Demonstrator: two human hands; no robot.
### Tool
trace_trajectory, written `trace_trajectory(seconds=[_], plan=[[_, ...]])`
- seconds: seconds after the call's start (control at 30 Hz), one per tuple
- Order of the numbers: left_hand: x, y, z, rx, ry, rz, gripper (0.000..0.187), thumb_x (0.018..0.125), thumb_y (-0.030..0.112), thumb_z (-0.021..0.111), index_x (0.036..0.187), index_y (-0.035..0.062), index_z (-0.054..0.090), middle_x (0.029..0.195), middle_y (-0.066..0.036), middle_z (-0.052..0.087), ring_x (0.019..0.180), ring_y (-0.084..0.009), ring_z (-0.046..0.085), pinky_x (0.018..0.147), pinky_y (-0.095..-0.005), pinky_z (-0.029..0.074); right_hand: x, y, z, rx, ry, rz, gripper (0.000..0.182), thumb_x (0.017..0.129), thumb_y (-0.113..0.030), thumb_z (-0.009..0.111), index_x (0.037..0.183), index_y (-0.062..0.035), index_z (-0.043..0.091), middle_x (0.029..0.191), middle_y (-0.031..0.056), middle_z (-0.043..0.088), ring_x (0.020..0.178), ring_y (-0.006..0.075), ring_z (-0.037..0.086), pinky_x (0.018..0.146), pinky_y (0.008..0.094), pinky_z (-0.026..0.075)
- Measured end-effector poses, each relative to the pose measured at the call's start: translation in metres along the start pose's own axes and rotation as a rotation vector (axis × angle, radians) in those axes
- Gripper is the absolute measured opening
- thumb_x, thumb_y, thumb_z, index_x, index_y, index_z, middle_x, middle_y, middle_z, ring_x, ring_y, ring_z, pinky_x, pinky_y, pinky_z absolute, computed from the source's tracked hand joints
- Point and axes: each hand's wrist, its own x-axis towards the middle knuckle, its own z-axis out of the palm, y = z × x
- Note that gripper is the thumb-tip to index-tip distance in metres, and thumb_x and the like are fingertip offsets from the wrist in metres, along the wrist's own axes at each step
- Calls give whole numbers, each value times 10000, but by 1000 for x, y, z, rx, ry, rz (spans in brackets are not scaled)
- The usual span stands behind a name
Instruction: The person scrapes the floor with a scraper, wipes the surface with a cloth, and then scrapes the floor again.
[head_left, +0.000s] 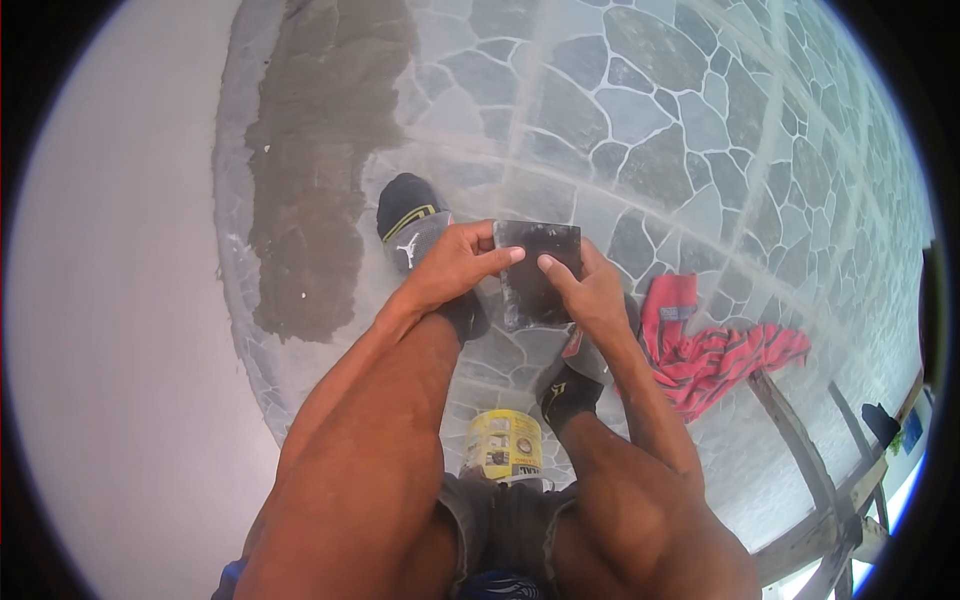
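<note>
Between my two hands is a black rectangular sheet (534,290), dusted with white along its edges, which looks like sandpaper. My left hand (468,262) grips its left edge, thumb on the near face and fingers behind. On the right edge, my right hand (592,292) pinches it the same way, its thumb lying across the face. Both hands hold the sheet above the stone floor, in front of my knees. The far side of the sheet is hidden.
A yellow bucket (503,445) stands between my legs. A red striped cloth (715,360) lies on the stone-patterned floor (680,190) at right, near wooden poles (800,440). A wet grey patch (315,170) runs beside the pale wall (120,280).
</note>
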Motion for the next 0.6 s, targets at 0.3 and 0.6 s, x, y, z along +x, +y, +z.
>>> trace_trajectory(seconds=[0.3,0.6], plan=[[5,-17,-3,-148,37,78,263,928,267,752,975,11,713,774,19,650,717,-47,553,640,-233,444,-13,-5,-26,-135,20,143,321,977,-231,661,1196,2,637,906,99,703,864,188,663,789,329,519],[1,-13,-4,-145,46,76,272,935,271,739,991,7,705,802,14,658,738,-41,552,659,-231,445,-89,76,-132,-1100,349,-57,489,889,-170,704,1328,0,571,1321,274,553,1213,417,557,1000,486,456]])
